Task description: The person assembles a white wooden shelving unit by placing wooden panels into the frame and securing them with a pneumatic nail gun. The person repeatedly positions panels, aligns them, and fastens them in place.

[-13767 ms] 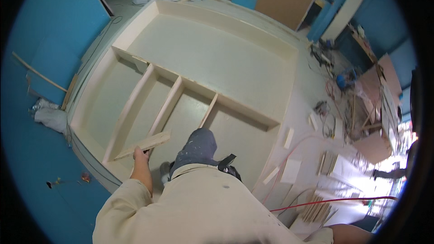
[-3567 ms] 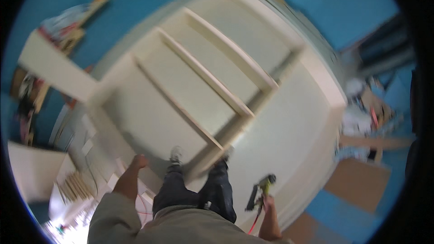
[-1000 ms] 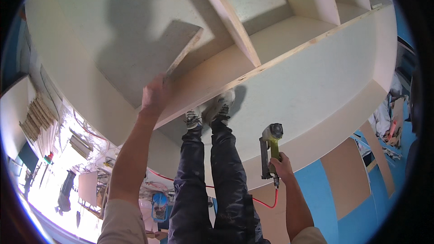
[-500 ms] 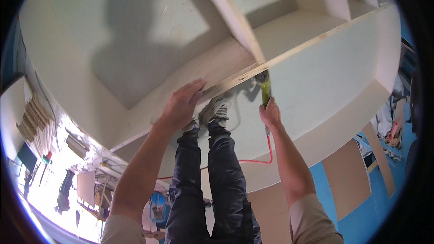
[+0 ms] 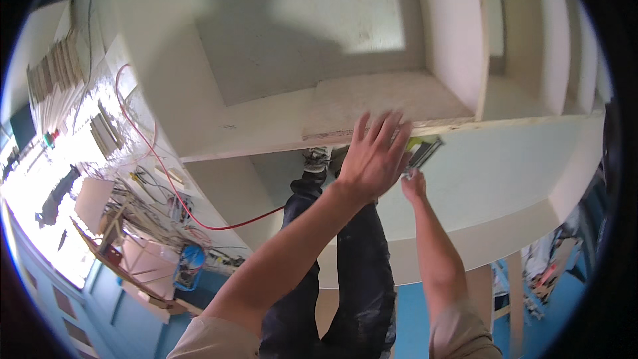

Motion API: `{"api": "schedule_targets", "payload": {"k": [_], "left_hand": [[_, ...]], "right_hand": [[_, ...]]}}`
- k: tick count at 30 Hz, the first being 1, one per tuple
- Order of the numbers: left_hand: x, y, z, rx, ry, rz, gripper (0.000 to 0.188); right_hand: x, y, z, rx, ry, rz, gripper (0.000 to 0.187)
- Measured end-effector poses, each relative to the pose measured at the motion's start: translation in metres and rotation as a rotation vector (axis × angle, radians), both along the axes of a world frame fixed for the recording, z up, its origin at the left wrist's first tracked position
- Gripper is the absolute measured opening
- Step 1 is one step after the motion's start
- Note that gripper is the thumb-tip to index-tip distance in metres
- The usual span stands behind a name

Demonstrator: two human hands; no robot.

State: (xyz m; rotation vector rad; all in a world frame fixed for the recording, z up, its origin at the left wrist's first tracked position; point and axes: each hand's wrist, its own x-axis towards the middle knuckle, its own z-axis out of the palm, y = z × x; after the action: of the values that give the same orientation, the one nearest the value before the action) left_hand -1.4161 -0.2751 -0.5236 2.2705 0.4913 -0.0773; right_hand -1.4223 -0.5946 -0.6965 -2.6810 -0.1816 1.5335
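Observation:
My left hand (image 5: 372, 159) is spread open, its fingers reaching over the front edge of a pale wooden cabinet frame (image 5: 266, 145). Just to its right and a little lower, my right hand (image 5: 415, 187) grips an air nail gun (image 5: 426, 151) with a yellow-green body and a dark magazine. The nail gun sits under the cabinet's front edge, partly hidden behind my left hand. A worn strip of raw board (image 5: 392, 96) lies inside the compartment behind the edge. Upright dividers (image 5: 482, 46) stand to the right of it.
A red air hose (image 5: 193, 218) loops at the left and runs behind my legs. My shoe (image 5: 317, 158) rests inside the lower part of the cabinet. Stacked boards (image 5: 56, 70), a blue basket (image 5: 190, 267) and scrap wood lie at the left; more debris (image 5: 548, 262) is at the right.
My left hand has moved right along the edge, close to the nail gun, and its fingers have spread. The nail gun has turned, showing its magazine. The view has shifted leftward.

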Motion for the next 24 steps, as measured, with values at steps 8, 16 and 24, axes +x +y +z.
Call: {"api": "schedule_targets", "payload": {"k": [8, 16, 24], "left_hand": [[-0.257, 0.003, 0.142, -0.476, 0.499, 0.303, 0.031], [-0.512, 0.063, 0.222, -0.551, 0.658, 0.915, 0.023], [-0.519, 0.122, 0.312, -0.817, 0.237, 1.485, 0.028]], "right_hand": [[0.086, 0.07, 0.266, 0.03, -0.059, 0.04, 0.028], [0.191, 0.148, 0.483, 0.317, -0.413, -0.069, 0.017], [0.132, 0.245, 0.499, 0.272, -0.121, 0.008, 0.02]]}}
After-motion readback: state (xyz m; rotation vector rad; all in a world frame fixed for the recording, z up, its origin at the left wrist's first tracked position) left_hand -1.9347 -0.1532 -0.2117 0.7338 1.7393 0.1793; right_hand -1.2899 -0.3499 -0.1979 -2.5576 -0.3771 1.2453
